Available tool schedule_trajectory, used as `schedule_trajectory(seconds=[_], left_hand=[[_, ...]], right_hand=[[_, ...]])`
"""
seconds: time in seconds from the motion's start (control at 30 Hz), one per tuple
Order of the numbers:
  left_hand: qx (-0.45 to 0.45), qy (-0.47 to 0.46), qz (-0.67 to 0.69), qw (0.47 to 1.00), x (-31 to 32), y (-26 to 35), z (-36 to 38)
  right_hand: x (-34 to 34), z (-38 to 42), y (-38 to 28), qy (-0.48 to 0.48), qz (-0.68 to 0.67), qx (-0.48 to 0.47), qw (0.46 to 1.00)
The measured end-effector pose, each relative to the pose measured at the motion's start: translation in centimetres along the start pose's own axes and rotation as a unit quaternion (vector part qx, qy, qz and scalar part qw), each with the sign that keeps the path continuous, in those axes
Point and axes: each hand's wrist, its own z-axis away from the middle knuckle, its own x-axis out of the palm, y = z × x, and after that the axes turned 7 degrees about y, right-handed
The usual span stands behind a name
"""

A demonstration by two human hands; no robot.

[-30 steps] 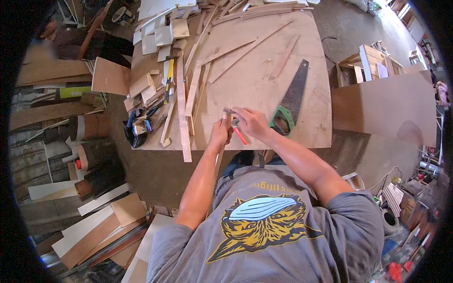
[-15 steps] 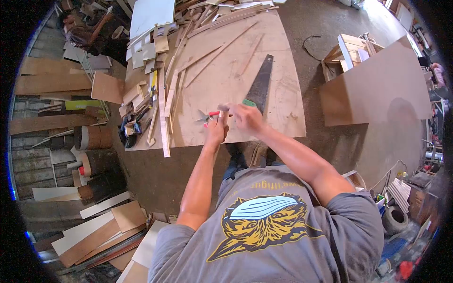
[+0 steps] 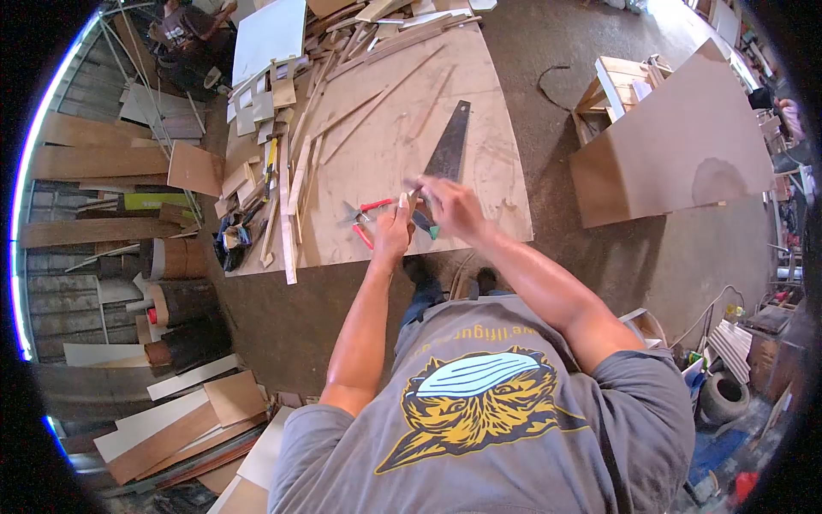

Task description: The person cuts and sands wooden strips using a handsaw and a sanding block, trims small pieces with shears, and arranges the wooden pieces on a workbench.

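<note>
Tabletop (image 3: 494,154) near hands (image 3: 458,210), brown floor (image 3: 278,330) around

My shirt (image 3: 497,411) is soft grey cloth, matt around its print. The desk (image 3: 495,176) in front of me is pale, dull wood, faintly marked. I see a dark metal blade on the saw (image 3: 449,146), and grey metal with plastic-looking grips on the red-handled tool (image 3: 363,237). The wood strips (image 3: 292,214) look unvarnished; the white sheet (image 3: 270,38) looks smooth.
</note>
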Motion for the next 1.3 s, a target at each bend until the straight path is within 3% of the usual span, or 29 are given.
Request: schedule_trajectory(seconds=[0.1,0.2,0.3,0.33,0.43,0.53,0.57,0.63,0.73,0.8,0.83,0.9,1.03,1.13,1.2,1.3], left_hand=[[0.014,0.005,-0.016,1.000,0.5,-0.1,0.1],[0.008,0.015,-0.026,1.000,0.9,-0.2,0.3],[0.000,0.016,0.008,1.000,1.3,1.4,1.3],[-0.001,0.014,0.020,1.000,1.3,1.9,1.3],[0.017,0.032,0.008,0.999,1.8,1.2,0.8],[0.037,0.020,0.022,0.999,1.8,-0.1,0.0],[0.077,0.026,-0.016,0.997,1.8,-0.4,-0.3],[0.153,0.039,-0.092,0.983,1.6,-0.8,-0.2],[0.174,0.025,-0.184,0.967,1.6,-0.4,-0.3],[0.191,0.045,-0.166,0.966,2.2,0.5,0.4],[0.198,0.056,-0.158,0.966,2.3,0.8,0.6],[0.197,0.056,-0.148,0.968,2.2,0.6,0.3],[0.130,0.022,-0.101,0.986,1.8,0.8,0.3],[0.122,0.016,-0.058,0.991,2.0,1.1,0.3],[0.054,-0.040,0.010,0.998,1.9,1.8,0.5],[0.015,-0.046,0.020,0.999,1.8,2.5,0.7]], right_hand=[[-1.0,-0.7,0.9,0.019,-0.023,0.029,0.999],[-1.1,0.5,-1.0,-0.006,-0.050,-0.034,0.998],[-1.8,-1.0,1.1,0.015,0.009,0.051,0.999],[-1.6,-0.9,0.8,0.047,-0.028,0.019,0.998],[-1.7,0.2,-1.3,0.022,-0.049,-0.045,0.998],[-2.0,-0.7,1.4,0.017,-0.032,0.023,0.999],[-2.1,-1.1,1.6,0.030,-0.018,0.045,0.998],[-3.4,-1.3,-0.1,0.014,-0.051,-0.003,0.999],[-3.9,-1.1,1.1,-0.006,-0.014,-0.020,1.000],[-4.3,-2.1,1.8,0.013,-0.012,0.022,1.000],[-4.2,-2.0,1.5,0.011,-0.017,-0.013,1.000],[-4.1,-1.0,0.3,0.002,-0.028,-0.081,0.996],[-4.2,-2.2,1.8,0.056,-0.012,0.002,0.998],[-3.7,-0.8,0.1,0.041,-0.052,-0.049,0.997],[-3.8,-1.2,0.3,0.066,0.006,-0.056,0.996],[-3.6,-1.6,0.9,0.055,-0.008,-0.017,0.998]])
